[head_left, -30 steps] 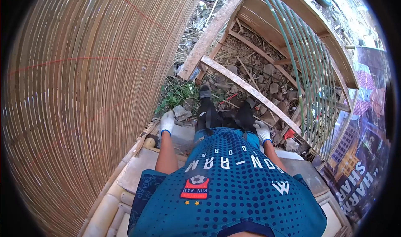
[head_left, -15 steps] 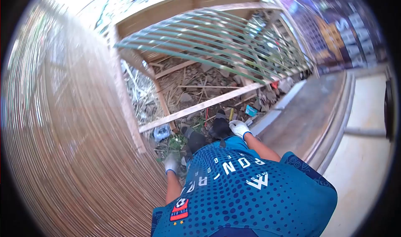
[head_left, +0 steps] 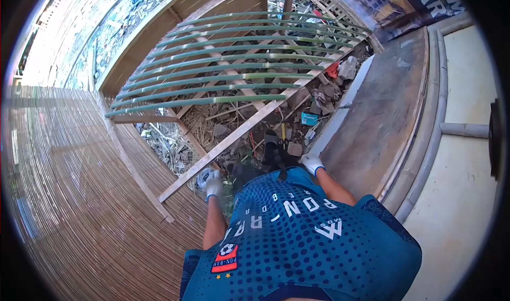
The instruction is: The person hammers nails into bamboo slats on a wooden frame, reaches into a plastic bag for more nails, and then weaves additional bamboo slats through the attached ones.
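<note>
Head view: gloved left hand [head_left: 214, 185] near wooden beam [head_left: 234, 136], gloved right hand [head_left: 311, 164] at slab [head_left: 382, 110] edge; grip unclear on both.

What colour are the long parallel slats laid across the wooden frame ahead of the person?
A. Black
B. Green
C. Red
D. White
B: the slats resting across the wooden frame are plainly green, lying side by side above rubble, beyond the person's gloved left hand and right hand.
</note>
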Action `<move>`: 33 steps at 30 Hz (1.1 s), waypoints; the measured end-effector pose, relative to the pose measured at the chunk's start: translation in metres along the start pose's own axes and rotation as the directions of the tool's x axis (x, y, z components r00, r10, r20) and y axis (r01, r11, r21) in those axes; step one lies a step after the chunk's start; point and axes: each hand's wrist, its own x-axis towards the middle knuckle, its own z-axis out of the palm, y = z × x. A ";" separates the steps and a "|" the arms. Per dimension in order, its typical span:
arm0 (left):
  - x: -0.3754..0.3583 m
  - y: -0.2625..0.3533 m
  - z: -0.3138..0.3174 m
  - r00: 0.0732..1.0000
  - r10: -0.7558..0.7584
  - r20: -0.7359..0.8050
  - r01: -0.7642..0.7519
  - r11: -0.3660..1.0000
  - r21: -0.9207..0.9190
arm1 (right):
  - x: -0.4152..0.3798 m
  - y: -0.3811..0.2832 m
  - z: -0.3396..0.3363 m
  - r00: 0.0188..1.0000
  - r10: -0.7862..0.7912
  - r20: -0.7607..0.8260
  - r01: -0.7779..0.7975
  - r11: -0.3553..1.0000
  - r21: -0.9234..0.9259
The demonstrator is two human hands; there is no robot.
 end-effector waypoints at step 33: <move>0.157 0.134 0.152 0.930 0.229 0.287 -0.345 0.812 0.471 | 0.599 0.027 0.117 0.943 -0.150 -0.297 -0.058 0.805 -0.590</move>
